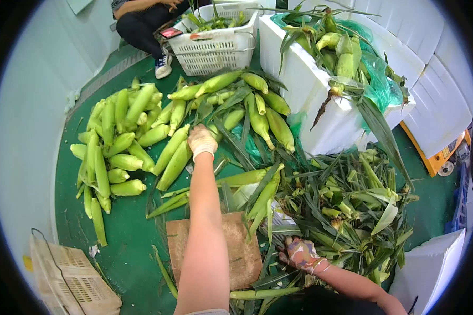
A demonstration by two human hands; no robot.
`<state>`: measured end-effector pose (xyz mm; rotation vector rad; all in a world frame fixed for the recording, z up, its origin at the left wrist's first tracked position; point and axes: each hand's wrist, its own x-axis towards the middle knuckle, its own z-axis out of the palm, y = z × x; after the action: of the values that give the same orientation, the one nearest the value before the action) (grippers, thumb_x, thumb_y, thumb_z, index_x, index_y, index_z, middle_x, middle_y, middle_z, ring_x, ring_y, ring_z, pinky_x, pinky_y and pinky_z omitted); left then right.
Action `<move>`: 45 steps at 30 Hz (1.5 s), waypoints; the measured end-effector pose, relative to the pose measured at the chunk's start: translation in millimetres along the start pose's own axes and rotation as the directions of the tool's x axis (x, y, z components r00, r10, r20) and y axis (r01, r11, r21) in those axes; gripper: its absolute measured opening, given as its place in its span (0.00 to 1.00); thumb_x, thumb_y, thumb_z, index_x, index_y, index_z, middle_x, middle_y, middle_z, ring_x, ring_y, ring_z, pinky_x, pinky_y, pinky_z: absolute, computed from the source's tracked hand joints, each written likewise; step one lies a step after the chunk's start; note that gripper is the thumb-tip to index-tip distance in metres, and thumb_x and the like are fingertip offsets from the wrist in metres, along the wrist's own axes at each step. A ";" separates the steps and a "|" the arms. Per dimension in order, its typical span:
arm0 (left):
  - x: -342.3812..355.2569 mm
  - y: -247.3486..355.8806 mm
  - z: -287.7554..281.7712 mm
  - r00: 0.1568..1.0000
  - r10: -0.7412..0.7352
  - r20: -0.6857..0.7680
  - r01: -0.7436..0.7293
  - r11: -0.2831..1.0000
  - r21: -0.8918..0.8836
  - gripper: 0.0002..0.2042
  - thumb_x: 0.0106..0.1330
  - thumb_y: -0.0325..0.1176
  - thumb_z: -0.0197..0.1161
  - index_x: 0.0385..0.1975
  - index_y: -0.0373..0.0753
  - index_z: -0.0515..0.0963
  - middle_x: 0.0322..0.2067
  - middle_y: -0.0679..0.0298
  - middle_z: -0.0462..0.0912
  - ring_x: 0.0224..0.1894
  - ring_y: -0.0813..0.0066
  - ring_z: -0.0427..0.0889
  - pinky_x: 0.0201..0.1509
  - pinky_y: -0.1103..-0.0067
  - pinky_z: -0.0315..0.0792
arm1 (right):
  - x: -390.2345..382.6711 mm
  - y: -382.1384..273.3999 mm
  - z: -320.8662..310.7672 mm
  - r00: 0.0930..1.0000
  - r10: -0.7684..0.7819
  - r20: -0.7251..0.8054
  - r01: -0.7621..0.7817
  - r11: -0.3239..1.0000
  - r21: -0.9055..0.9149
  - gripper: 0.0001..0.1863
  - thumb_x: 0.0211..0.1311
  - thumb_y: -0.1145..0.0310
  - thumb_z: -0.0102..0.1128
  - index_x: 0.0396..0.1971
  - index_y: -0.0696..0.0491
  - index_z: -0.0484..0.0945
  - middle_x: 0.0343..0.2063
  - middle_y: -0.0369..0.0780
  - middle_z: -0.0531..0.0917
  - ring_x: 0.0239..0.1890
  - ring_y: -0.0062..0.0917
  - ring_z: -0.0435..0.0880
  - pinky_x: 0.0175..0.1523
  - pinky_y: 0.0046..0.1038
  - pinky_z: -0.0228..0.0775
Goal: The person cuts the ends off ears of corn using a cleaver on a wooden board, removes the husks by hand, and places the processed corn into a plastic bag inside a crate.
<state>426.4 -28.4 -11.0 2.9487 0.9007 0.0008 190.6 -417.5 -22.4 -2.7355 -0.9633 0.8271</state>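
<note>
My left hand (202, 140), in a pale glove, reaches forward among green ears of corn. Its fingers curl down over the end of an ear of corn (214, 132), partly hidden beneath them. Two husked-on ears (173, 159) lie just left of the wrist. Lower right, my right hand (301, 255) wears a patterned glove and rests at the edge of a heap of stripped husks and leaves (347, 210). Its fingers are bent in, and what they hold is hard to make out. A flat, pale striped thing (283, 219) shows just beyond it among the leaves.
A pile of corn ears (121, 131) covers the floor at left. A brown board (242, 252) lies before me. A white foam box (320, 113) holds more corn; a white basket (213, 52) stands beyond. Someone's leg (142, 34) is beside it. A crate (73, 278) stands lower left.
</note>
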 end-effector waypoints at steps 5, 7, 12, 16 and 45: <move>-52.5 20.3 -14.1 0.939 0.147 0.311 -0.056 0.957 -0.283 0.33 0.43 0.54 0.71 0.45 0.35 0.79 0.47 0.49 0.81 0.49 0.57 0.81 0.52 0.72 0.75 | -3.9 7.3 9.5 0.997 -0.058 -0.044 0.059 0.998 0.007 0.27 0.56 0.47 0.59 0.39 0.58 0.72 0.31 0.50 0.81 0.36 0.44 0.81 0.40 0.41 0.73; -83.3 0.2 -17.6 0.867 0.269 0.419 -0.010 0.852 -0.524 0.26 0.42 0.51 0.73 0.31 0.32 0.84 0.35 0.51 0.85 0.35 0.58 0.84 0.42 0.70 0.76 | -8.9 -0.8 11.9 0.995 -0.040 -0.089 0.049 0.993 0.107 0.28 0.56 0.45 0.58 0.40 0.57 0.72 0.31 0.49 0.81 0.35 0.43 0.81 0.40 0.39 0.74; -225.8 -62.2 -47.7 0.798 0.329 0.504 0.313 0.488 -0.814 0.23 0.50 0.40 0.71 0.39 0.27 0.78 0.38 0.56 0.82 0.41 0.70 0.78 0.47 0.77 0.70 | -51.2 38.4 26.4 0.965 0.254 -0.071 -0.098 0.596 0.797 0.19 0.62 0.57 0.55 0.42 0.58 0.73 0.37 0.54 0.81 0.40 0.45 0.81 0.38 0.39 0.72; -337.7 -127.6 -52.6 0.707 0.250 0.661 0.493 0.497 -0.714 0.18 0.53 0.40 0.70 0.40 0.35 0.83 0.39 0.60 0.85 0.43 0.78 0.79 0.50 0.79 0.71 | -120.6 -0.8 18.3 0.860 0.310 -0.405 0.101 0.674 0.731 0.19 0.61 0.61 0.59 0.39 0.63 0.70 0.27 0.46 0.83 0.29 0.35 0.84 0.36 0.34 0.74; -404.6 -110.1 -7.0 0.932 0.256 0.255 -0.303 0.939 0.164 0.17 0.56 0.34 0.60 0.43 0.34 0.72 0.35 0.55 0.78 0.39 0.58 0.80 0.41 0.69 0.75 | -42.1 -132.1 -72.4 0.919 0.003 -0.394 0.294 0.662 0.689 0.22 0.65 0.54 0.56 0.25 0.60 0.68 0.16 0.39 0.72 0.16 0.29 0.65 0.24 0.28 0.61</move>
<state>29.2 -162.7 -3.5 3.1454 0.4674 -0.4358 130.4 -334.7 95.8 -1.9510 -0.5716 0.4858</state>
